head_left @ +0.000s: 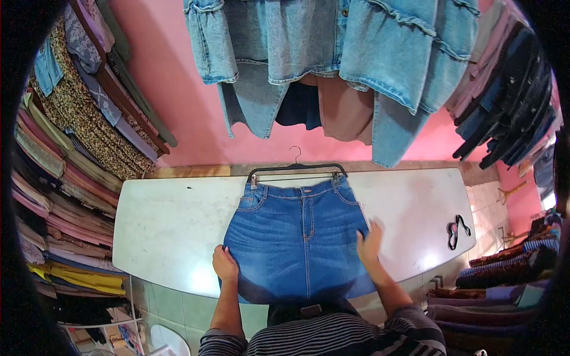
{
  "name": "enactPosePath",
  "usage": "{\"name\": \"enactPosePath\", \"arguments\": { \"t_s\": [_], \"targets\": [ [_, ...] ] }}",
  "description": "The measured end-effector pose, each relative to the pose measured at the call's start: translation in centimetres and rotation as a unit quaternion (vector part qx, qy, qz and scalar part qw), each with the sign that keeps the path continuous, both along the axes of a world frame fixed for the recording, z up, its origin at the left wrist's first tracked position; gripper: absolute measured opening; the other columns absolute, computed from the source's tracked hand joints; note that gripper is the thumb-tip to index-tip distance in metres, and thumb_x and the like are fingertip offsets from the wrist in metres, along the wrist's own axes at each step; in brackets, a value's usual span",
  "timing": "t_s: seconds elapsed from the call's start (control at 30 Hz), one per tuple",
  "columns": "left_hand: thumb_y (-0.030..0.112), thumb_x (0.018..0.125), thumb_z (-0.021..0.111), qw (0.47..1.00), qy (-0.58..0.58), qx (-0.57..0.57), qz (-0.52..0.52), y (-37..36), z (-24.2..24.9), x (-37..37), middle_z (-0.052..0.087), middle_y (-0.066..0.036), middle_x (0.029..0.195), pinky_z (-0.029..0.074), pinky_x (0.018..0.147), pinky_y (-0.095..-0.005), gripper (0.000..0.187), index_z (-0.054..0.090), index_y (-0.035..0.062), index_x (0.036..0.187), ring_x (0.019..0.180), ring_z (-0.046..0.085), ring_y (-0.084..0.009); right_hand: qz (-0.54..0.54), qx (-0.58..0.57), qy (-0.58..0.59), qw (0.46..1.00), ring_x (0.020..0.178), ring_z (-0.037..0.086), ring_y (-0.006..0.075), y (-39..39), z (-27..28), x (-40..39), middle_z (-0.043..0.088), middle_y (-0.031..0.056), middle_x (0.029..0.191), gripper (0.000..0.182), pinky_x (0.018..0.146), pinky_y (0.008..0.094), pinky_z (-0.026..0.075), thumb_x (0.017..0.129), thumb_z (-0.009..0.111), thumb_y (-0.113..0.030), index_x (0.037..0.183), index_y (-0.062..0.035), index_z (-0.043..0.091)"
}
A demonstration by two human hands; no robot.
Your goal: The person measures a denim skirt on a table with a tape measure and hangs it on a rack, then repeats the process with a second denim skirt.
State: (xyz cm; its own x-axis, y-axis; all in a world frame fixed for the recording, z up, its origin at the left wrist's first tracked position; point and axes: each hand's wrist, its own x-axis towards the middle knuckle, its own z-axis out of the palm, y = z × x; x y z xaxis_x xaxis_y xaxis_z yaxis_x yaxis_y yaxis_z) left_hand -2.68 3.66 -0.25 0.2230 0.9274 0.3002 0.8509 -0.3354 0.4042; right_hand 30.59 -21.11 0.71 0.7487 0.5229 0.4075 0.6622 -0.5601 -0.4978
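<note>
A blue denim skirt [279, 249] lies spread on the white table, its waistband clipped to a black hanger [295, 168]. My left hand [225, 263] is at the skirt's left side edge, fingers curled round the fabric. At the opposite side edge is my right hand [371, 242], thumb and fingers apart, touching the denim. The skirt's hem hangs over the table's near edge, close to my body.
The white table [160, 225] has a dark-framed pair of glasses [454, 231] at its right end. Light denim garments [309, 44] hang above the far side. Folded clothes [59, 178] fill the left, and more garments [504, 101] hang on the right.
</note>
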Motion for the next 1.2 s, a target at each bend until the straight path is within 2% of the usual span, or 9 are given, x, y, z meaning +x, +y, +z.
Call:
{"name": "enactPosePath", "arguments": {
  "t_s": [0.1,0.27,0.33,0.6,0.67,0.83,0.93,1.1,1.2],
  "targets": [
    [0.015,0.084,0.048,0.999,-0.039,-0.004,-0.030,0.6,-0.3,-0.5,0.055,-0.018,0.085,0.041,0.067,-0.0413,0.022,0.045,0.0011,0.100,0.077,0.052,-0.0346,-0.131,-0.029,0.035,0.990,0.099,0.042,0.0387,-9.6,-1.7,-5.6,0.047,0.0226,0.105,0.045,0.087,0.0449,0.032,0.073,0.060,-0.013,0.111,0.0045,0.043],
    [0.019,0.078,0.057,0.986,-0.125,-0.070,-0.090,-1.1,0.9,-3.8,0.056,-0.021,0.086,0.041,0.069,-0.0410,0.038,0.042,0.0016,0.108,0.080,0.053,-0.0353,-0.121,-0.108,0.033,0.986,0.091,0.044,0.0370,-14.3,-1.9,-9.3,0.049,0.0205,0.095,0.030,0.081,0.0442,0.035,0.073,0.060,-0.014,0.098,0.0011,0.050],
    [0.020,0.075,0.062,0.996,0.002,-0.082,-0.037,-3.7,1.7,-6.5,0.057,-0.019,0.082,0.041,0.066,-0.0426,0.040,0.043,0.0022,0.105,0.076,0.054,-0.0362,-0.103,-0.057,0.091,0.989,0.087,0.045,0.0363,-14.9,-2.8,-9.1,0.051,0.0187,0.088,0.025,0.078,0.0432,0.036,0.074,0.060,-0.014,0.092,0.0003,0.050],
    [0.017,0.079,0.059,0.973,-0.126,-0.166,-0.098,-5.4,1.2,-11.4,0.054,-0.019,0.065,0.040,0.054,-0.0405,0.021,0.046,0.0007,0.083,0.062,0.054,-0.0366,0.006,0.012,0.262,0.965,0.063,0.052,0.0182,-16.6,-3.3,-4.7,0.055,0.0112,0.068,0.024,0.062,0.0300,0.042,0.074,0.064,-0.019,0.082,-0.0002,0.052],
    [0.015,0.082,0.054,0.963,-0.143,-0.200,-0.113,-5.0,1.3,-11.7,0.054,-0.020,0.065,0.040,0.054,-0.0400,0.018,0.043,0.0015,0.086,0.064,0.054,-0.0391,0.029,0.075,0.336,0.938,0.067,0.047,0.0092,-17.0,-2.8,-4.0,0.053,0.0010,0.071,0.015,0.062,0.0241,0.040,0.078,0.060,-0.013,0.083,-0.0006,0.054],
    [0.020,0.086,0.048,0.966,-0.032,-0.177,-0.183,-4.8,2.4,-12.0,0.057,-0.023,0.078,0.042,0.059,-0.0456,0.021,0.041,0.0026,0.095,0.071,0.054,-0.0417,0.041,-0.017,0.232,0.972,0.064,0.051,0.0148,-16.4,-1.2,-5.2,0.055,0.0080,0.069,0.016,0.062,0.0262,0.041,0.075,0.062,-0.011,0.083,-0.0006,0.053],
    [0.022,0.087,0.047,0.980,-0.015,-0.136,-0.144,-5.2,4.9,-11.1,0.057,-0.022,0.079,0.042,0.059,-0.0460,0.021,0.042,0.0033,0.096,0.071,0.055,-0.0408,-0.005,0.074,0.219,0.973,0.063,0.051,0.0182,-16.1,-0.6,-5.3,0.055,0.0100,0.069,0.016,0.062,0.0286,0.042,0.075,0.062,-0.010,0.081,-0.0004,0.051],
    [0.020,0.087,0.046,0.990,0.006,-0.101,-0.094,-5.2,2.6,-11.3,0.058,-0.021,0.076,0.043,0.058,-0.0455,0.018,0.043,0.0046,0.096,0.070,0.056,-0.0390,-0.071,-0.004,0.079,0.994,0.088,0.046,0.0298,-15.7,-1.9,-6.1,0.048,0.0145,0.096,0.055,0.076,0.0380,0.039,0.056,0.076,-0.012,0.100,-0.0048,0.044],
    [0.017,0.085,0.048,0.986,0.016,-0.147,-0.070,-5.2,1.2,-10.9,0.057,-0.020,0.091,0.043,0.068,-0.0439,0.022,0.043,0.0050,0.103,0.082,0.055,-0.0366,-0.146,-0.069,0.003,0.987,0.092,0.044,0.0363,-12.7,-1.1,-7.8,0.046,0.0182,0.100,0.055,0.082,0.0421,0.035,0.060,0.072,-0.011,0.105,-0.0015,0.041]
  ]
}}
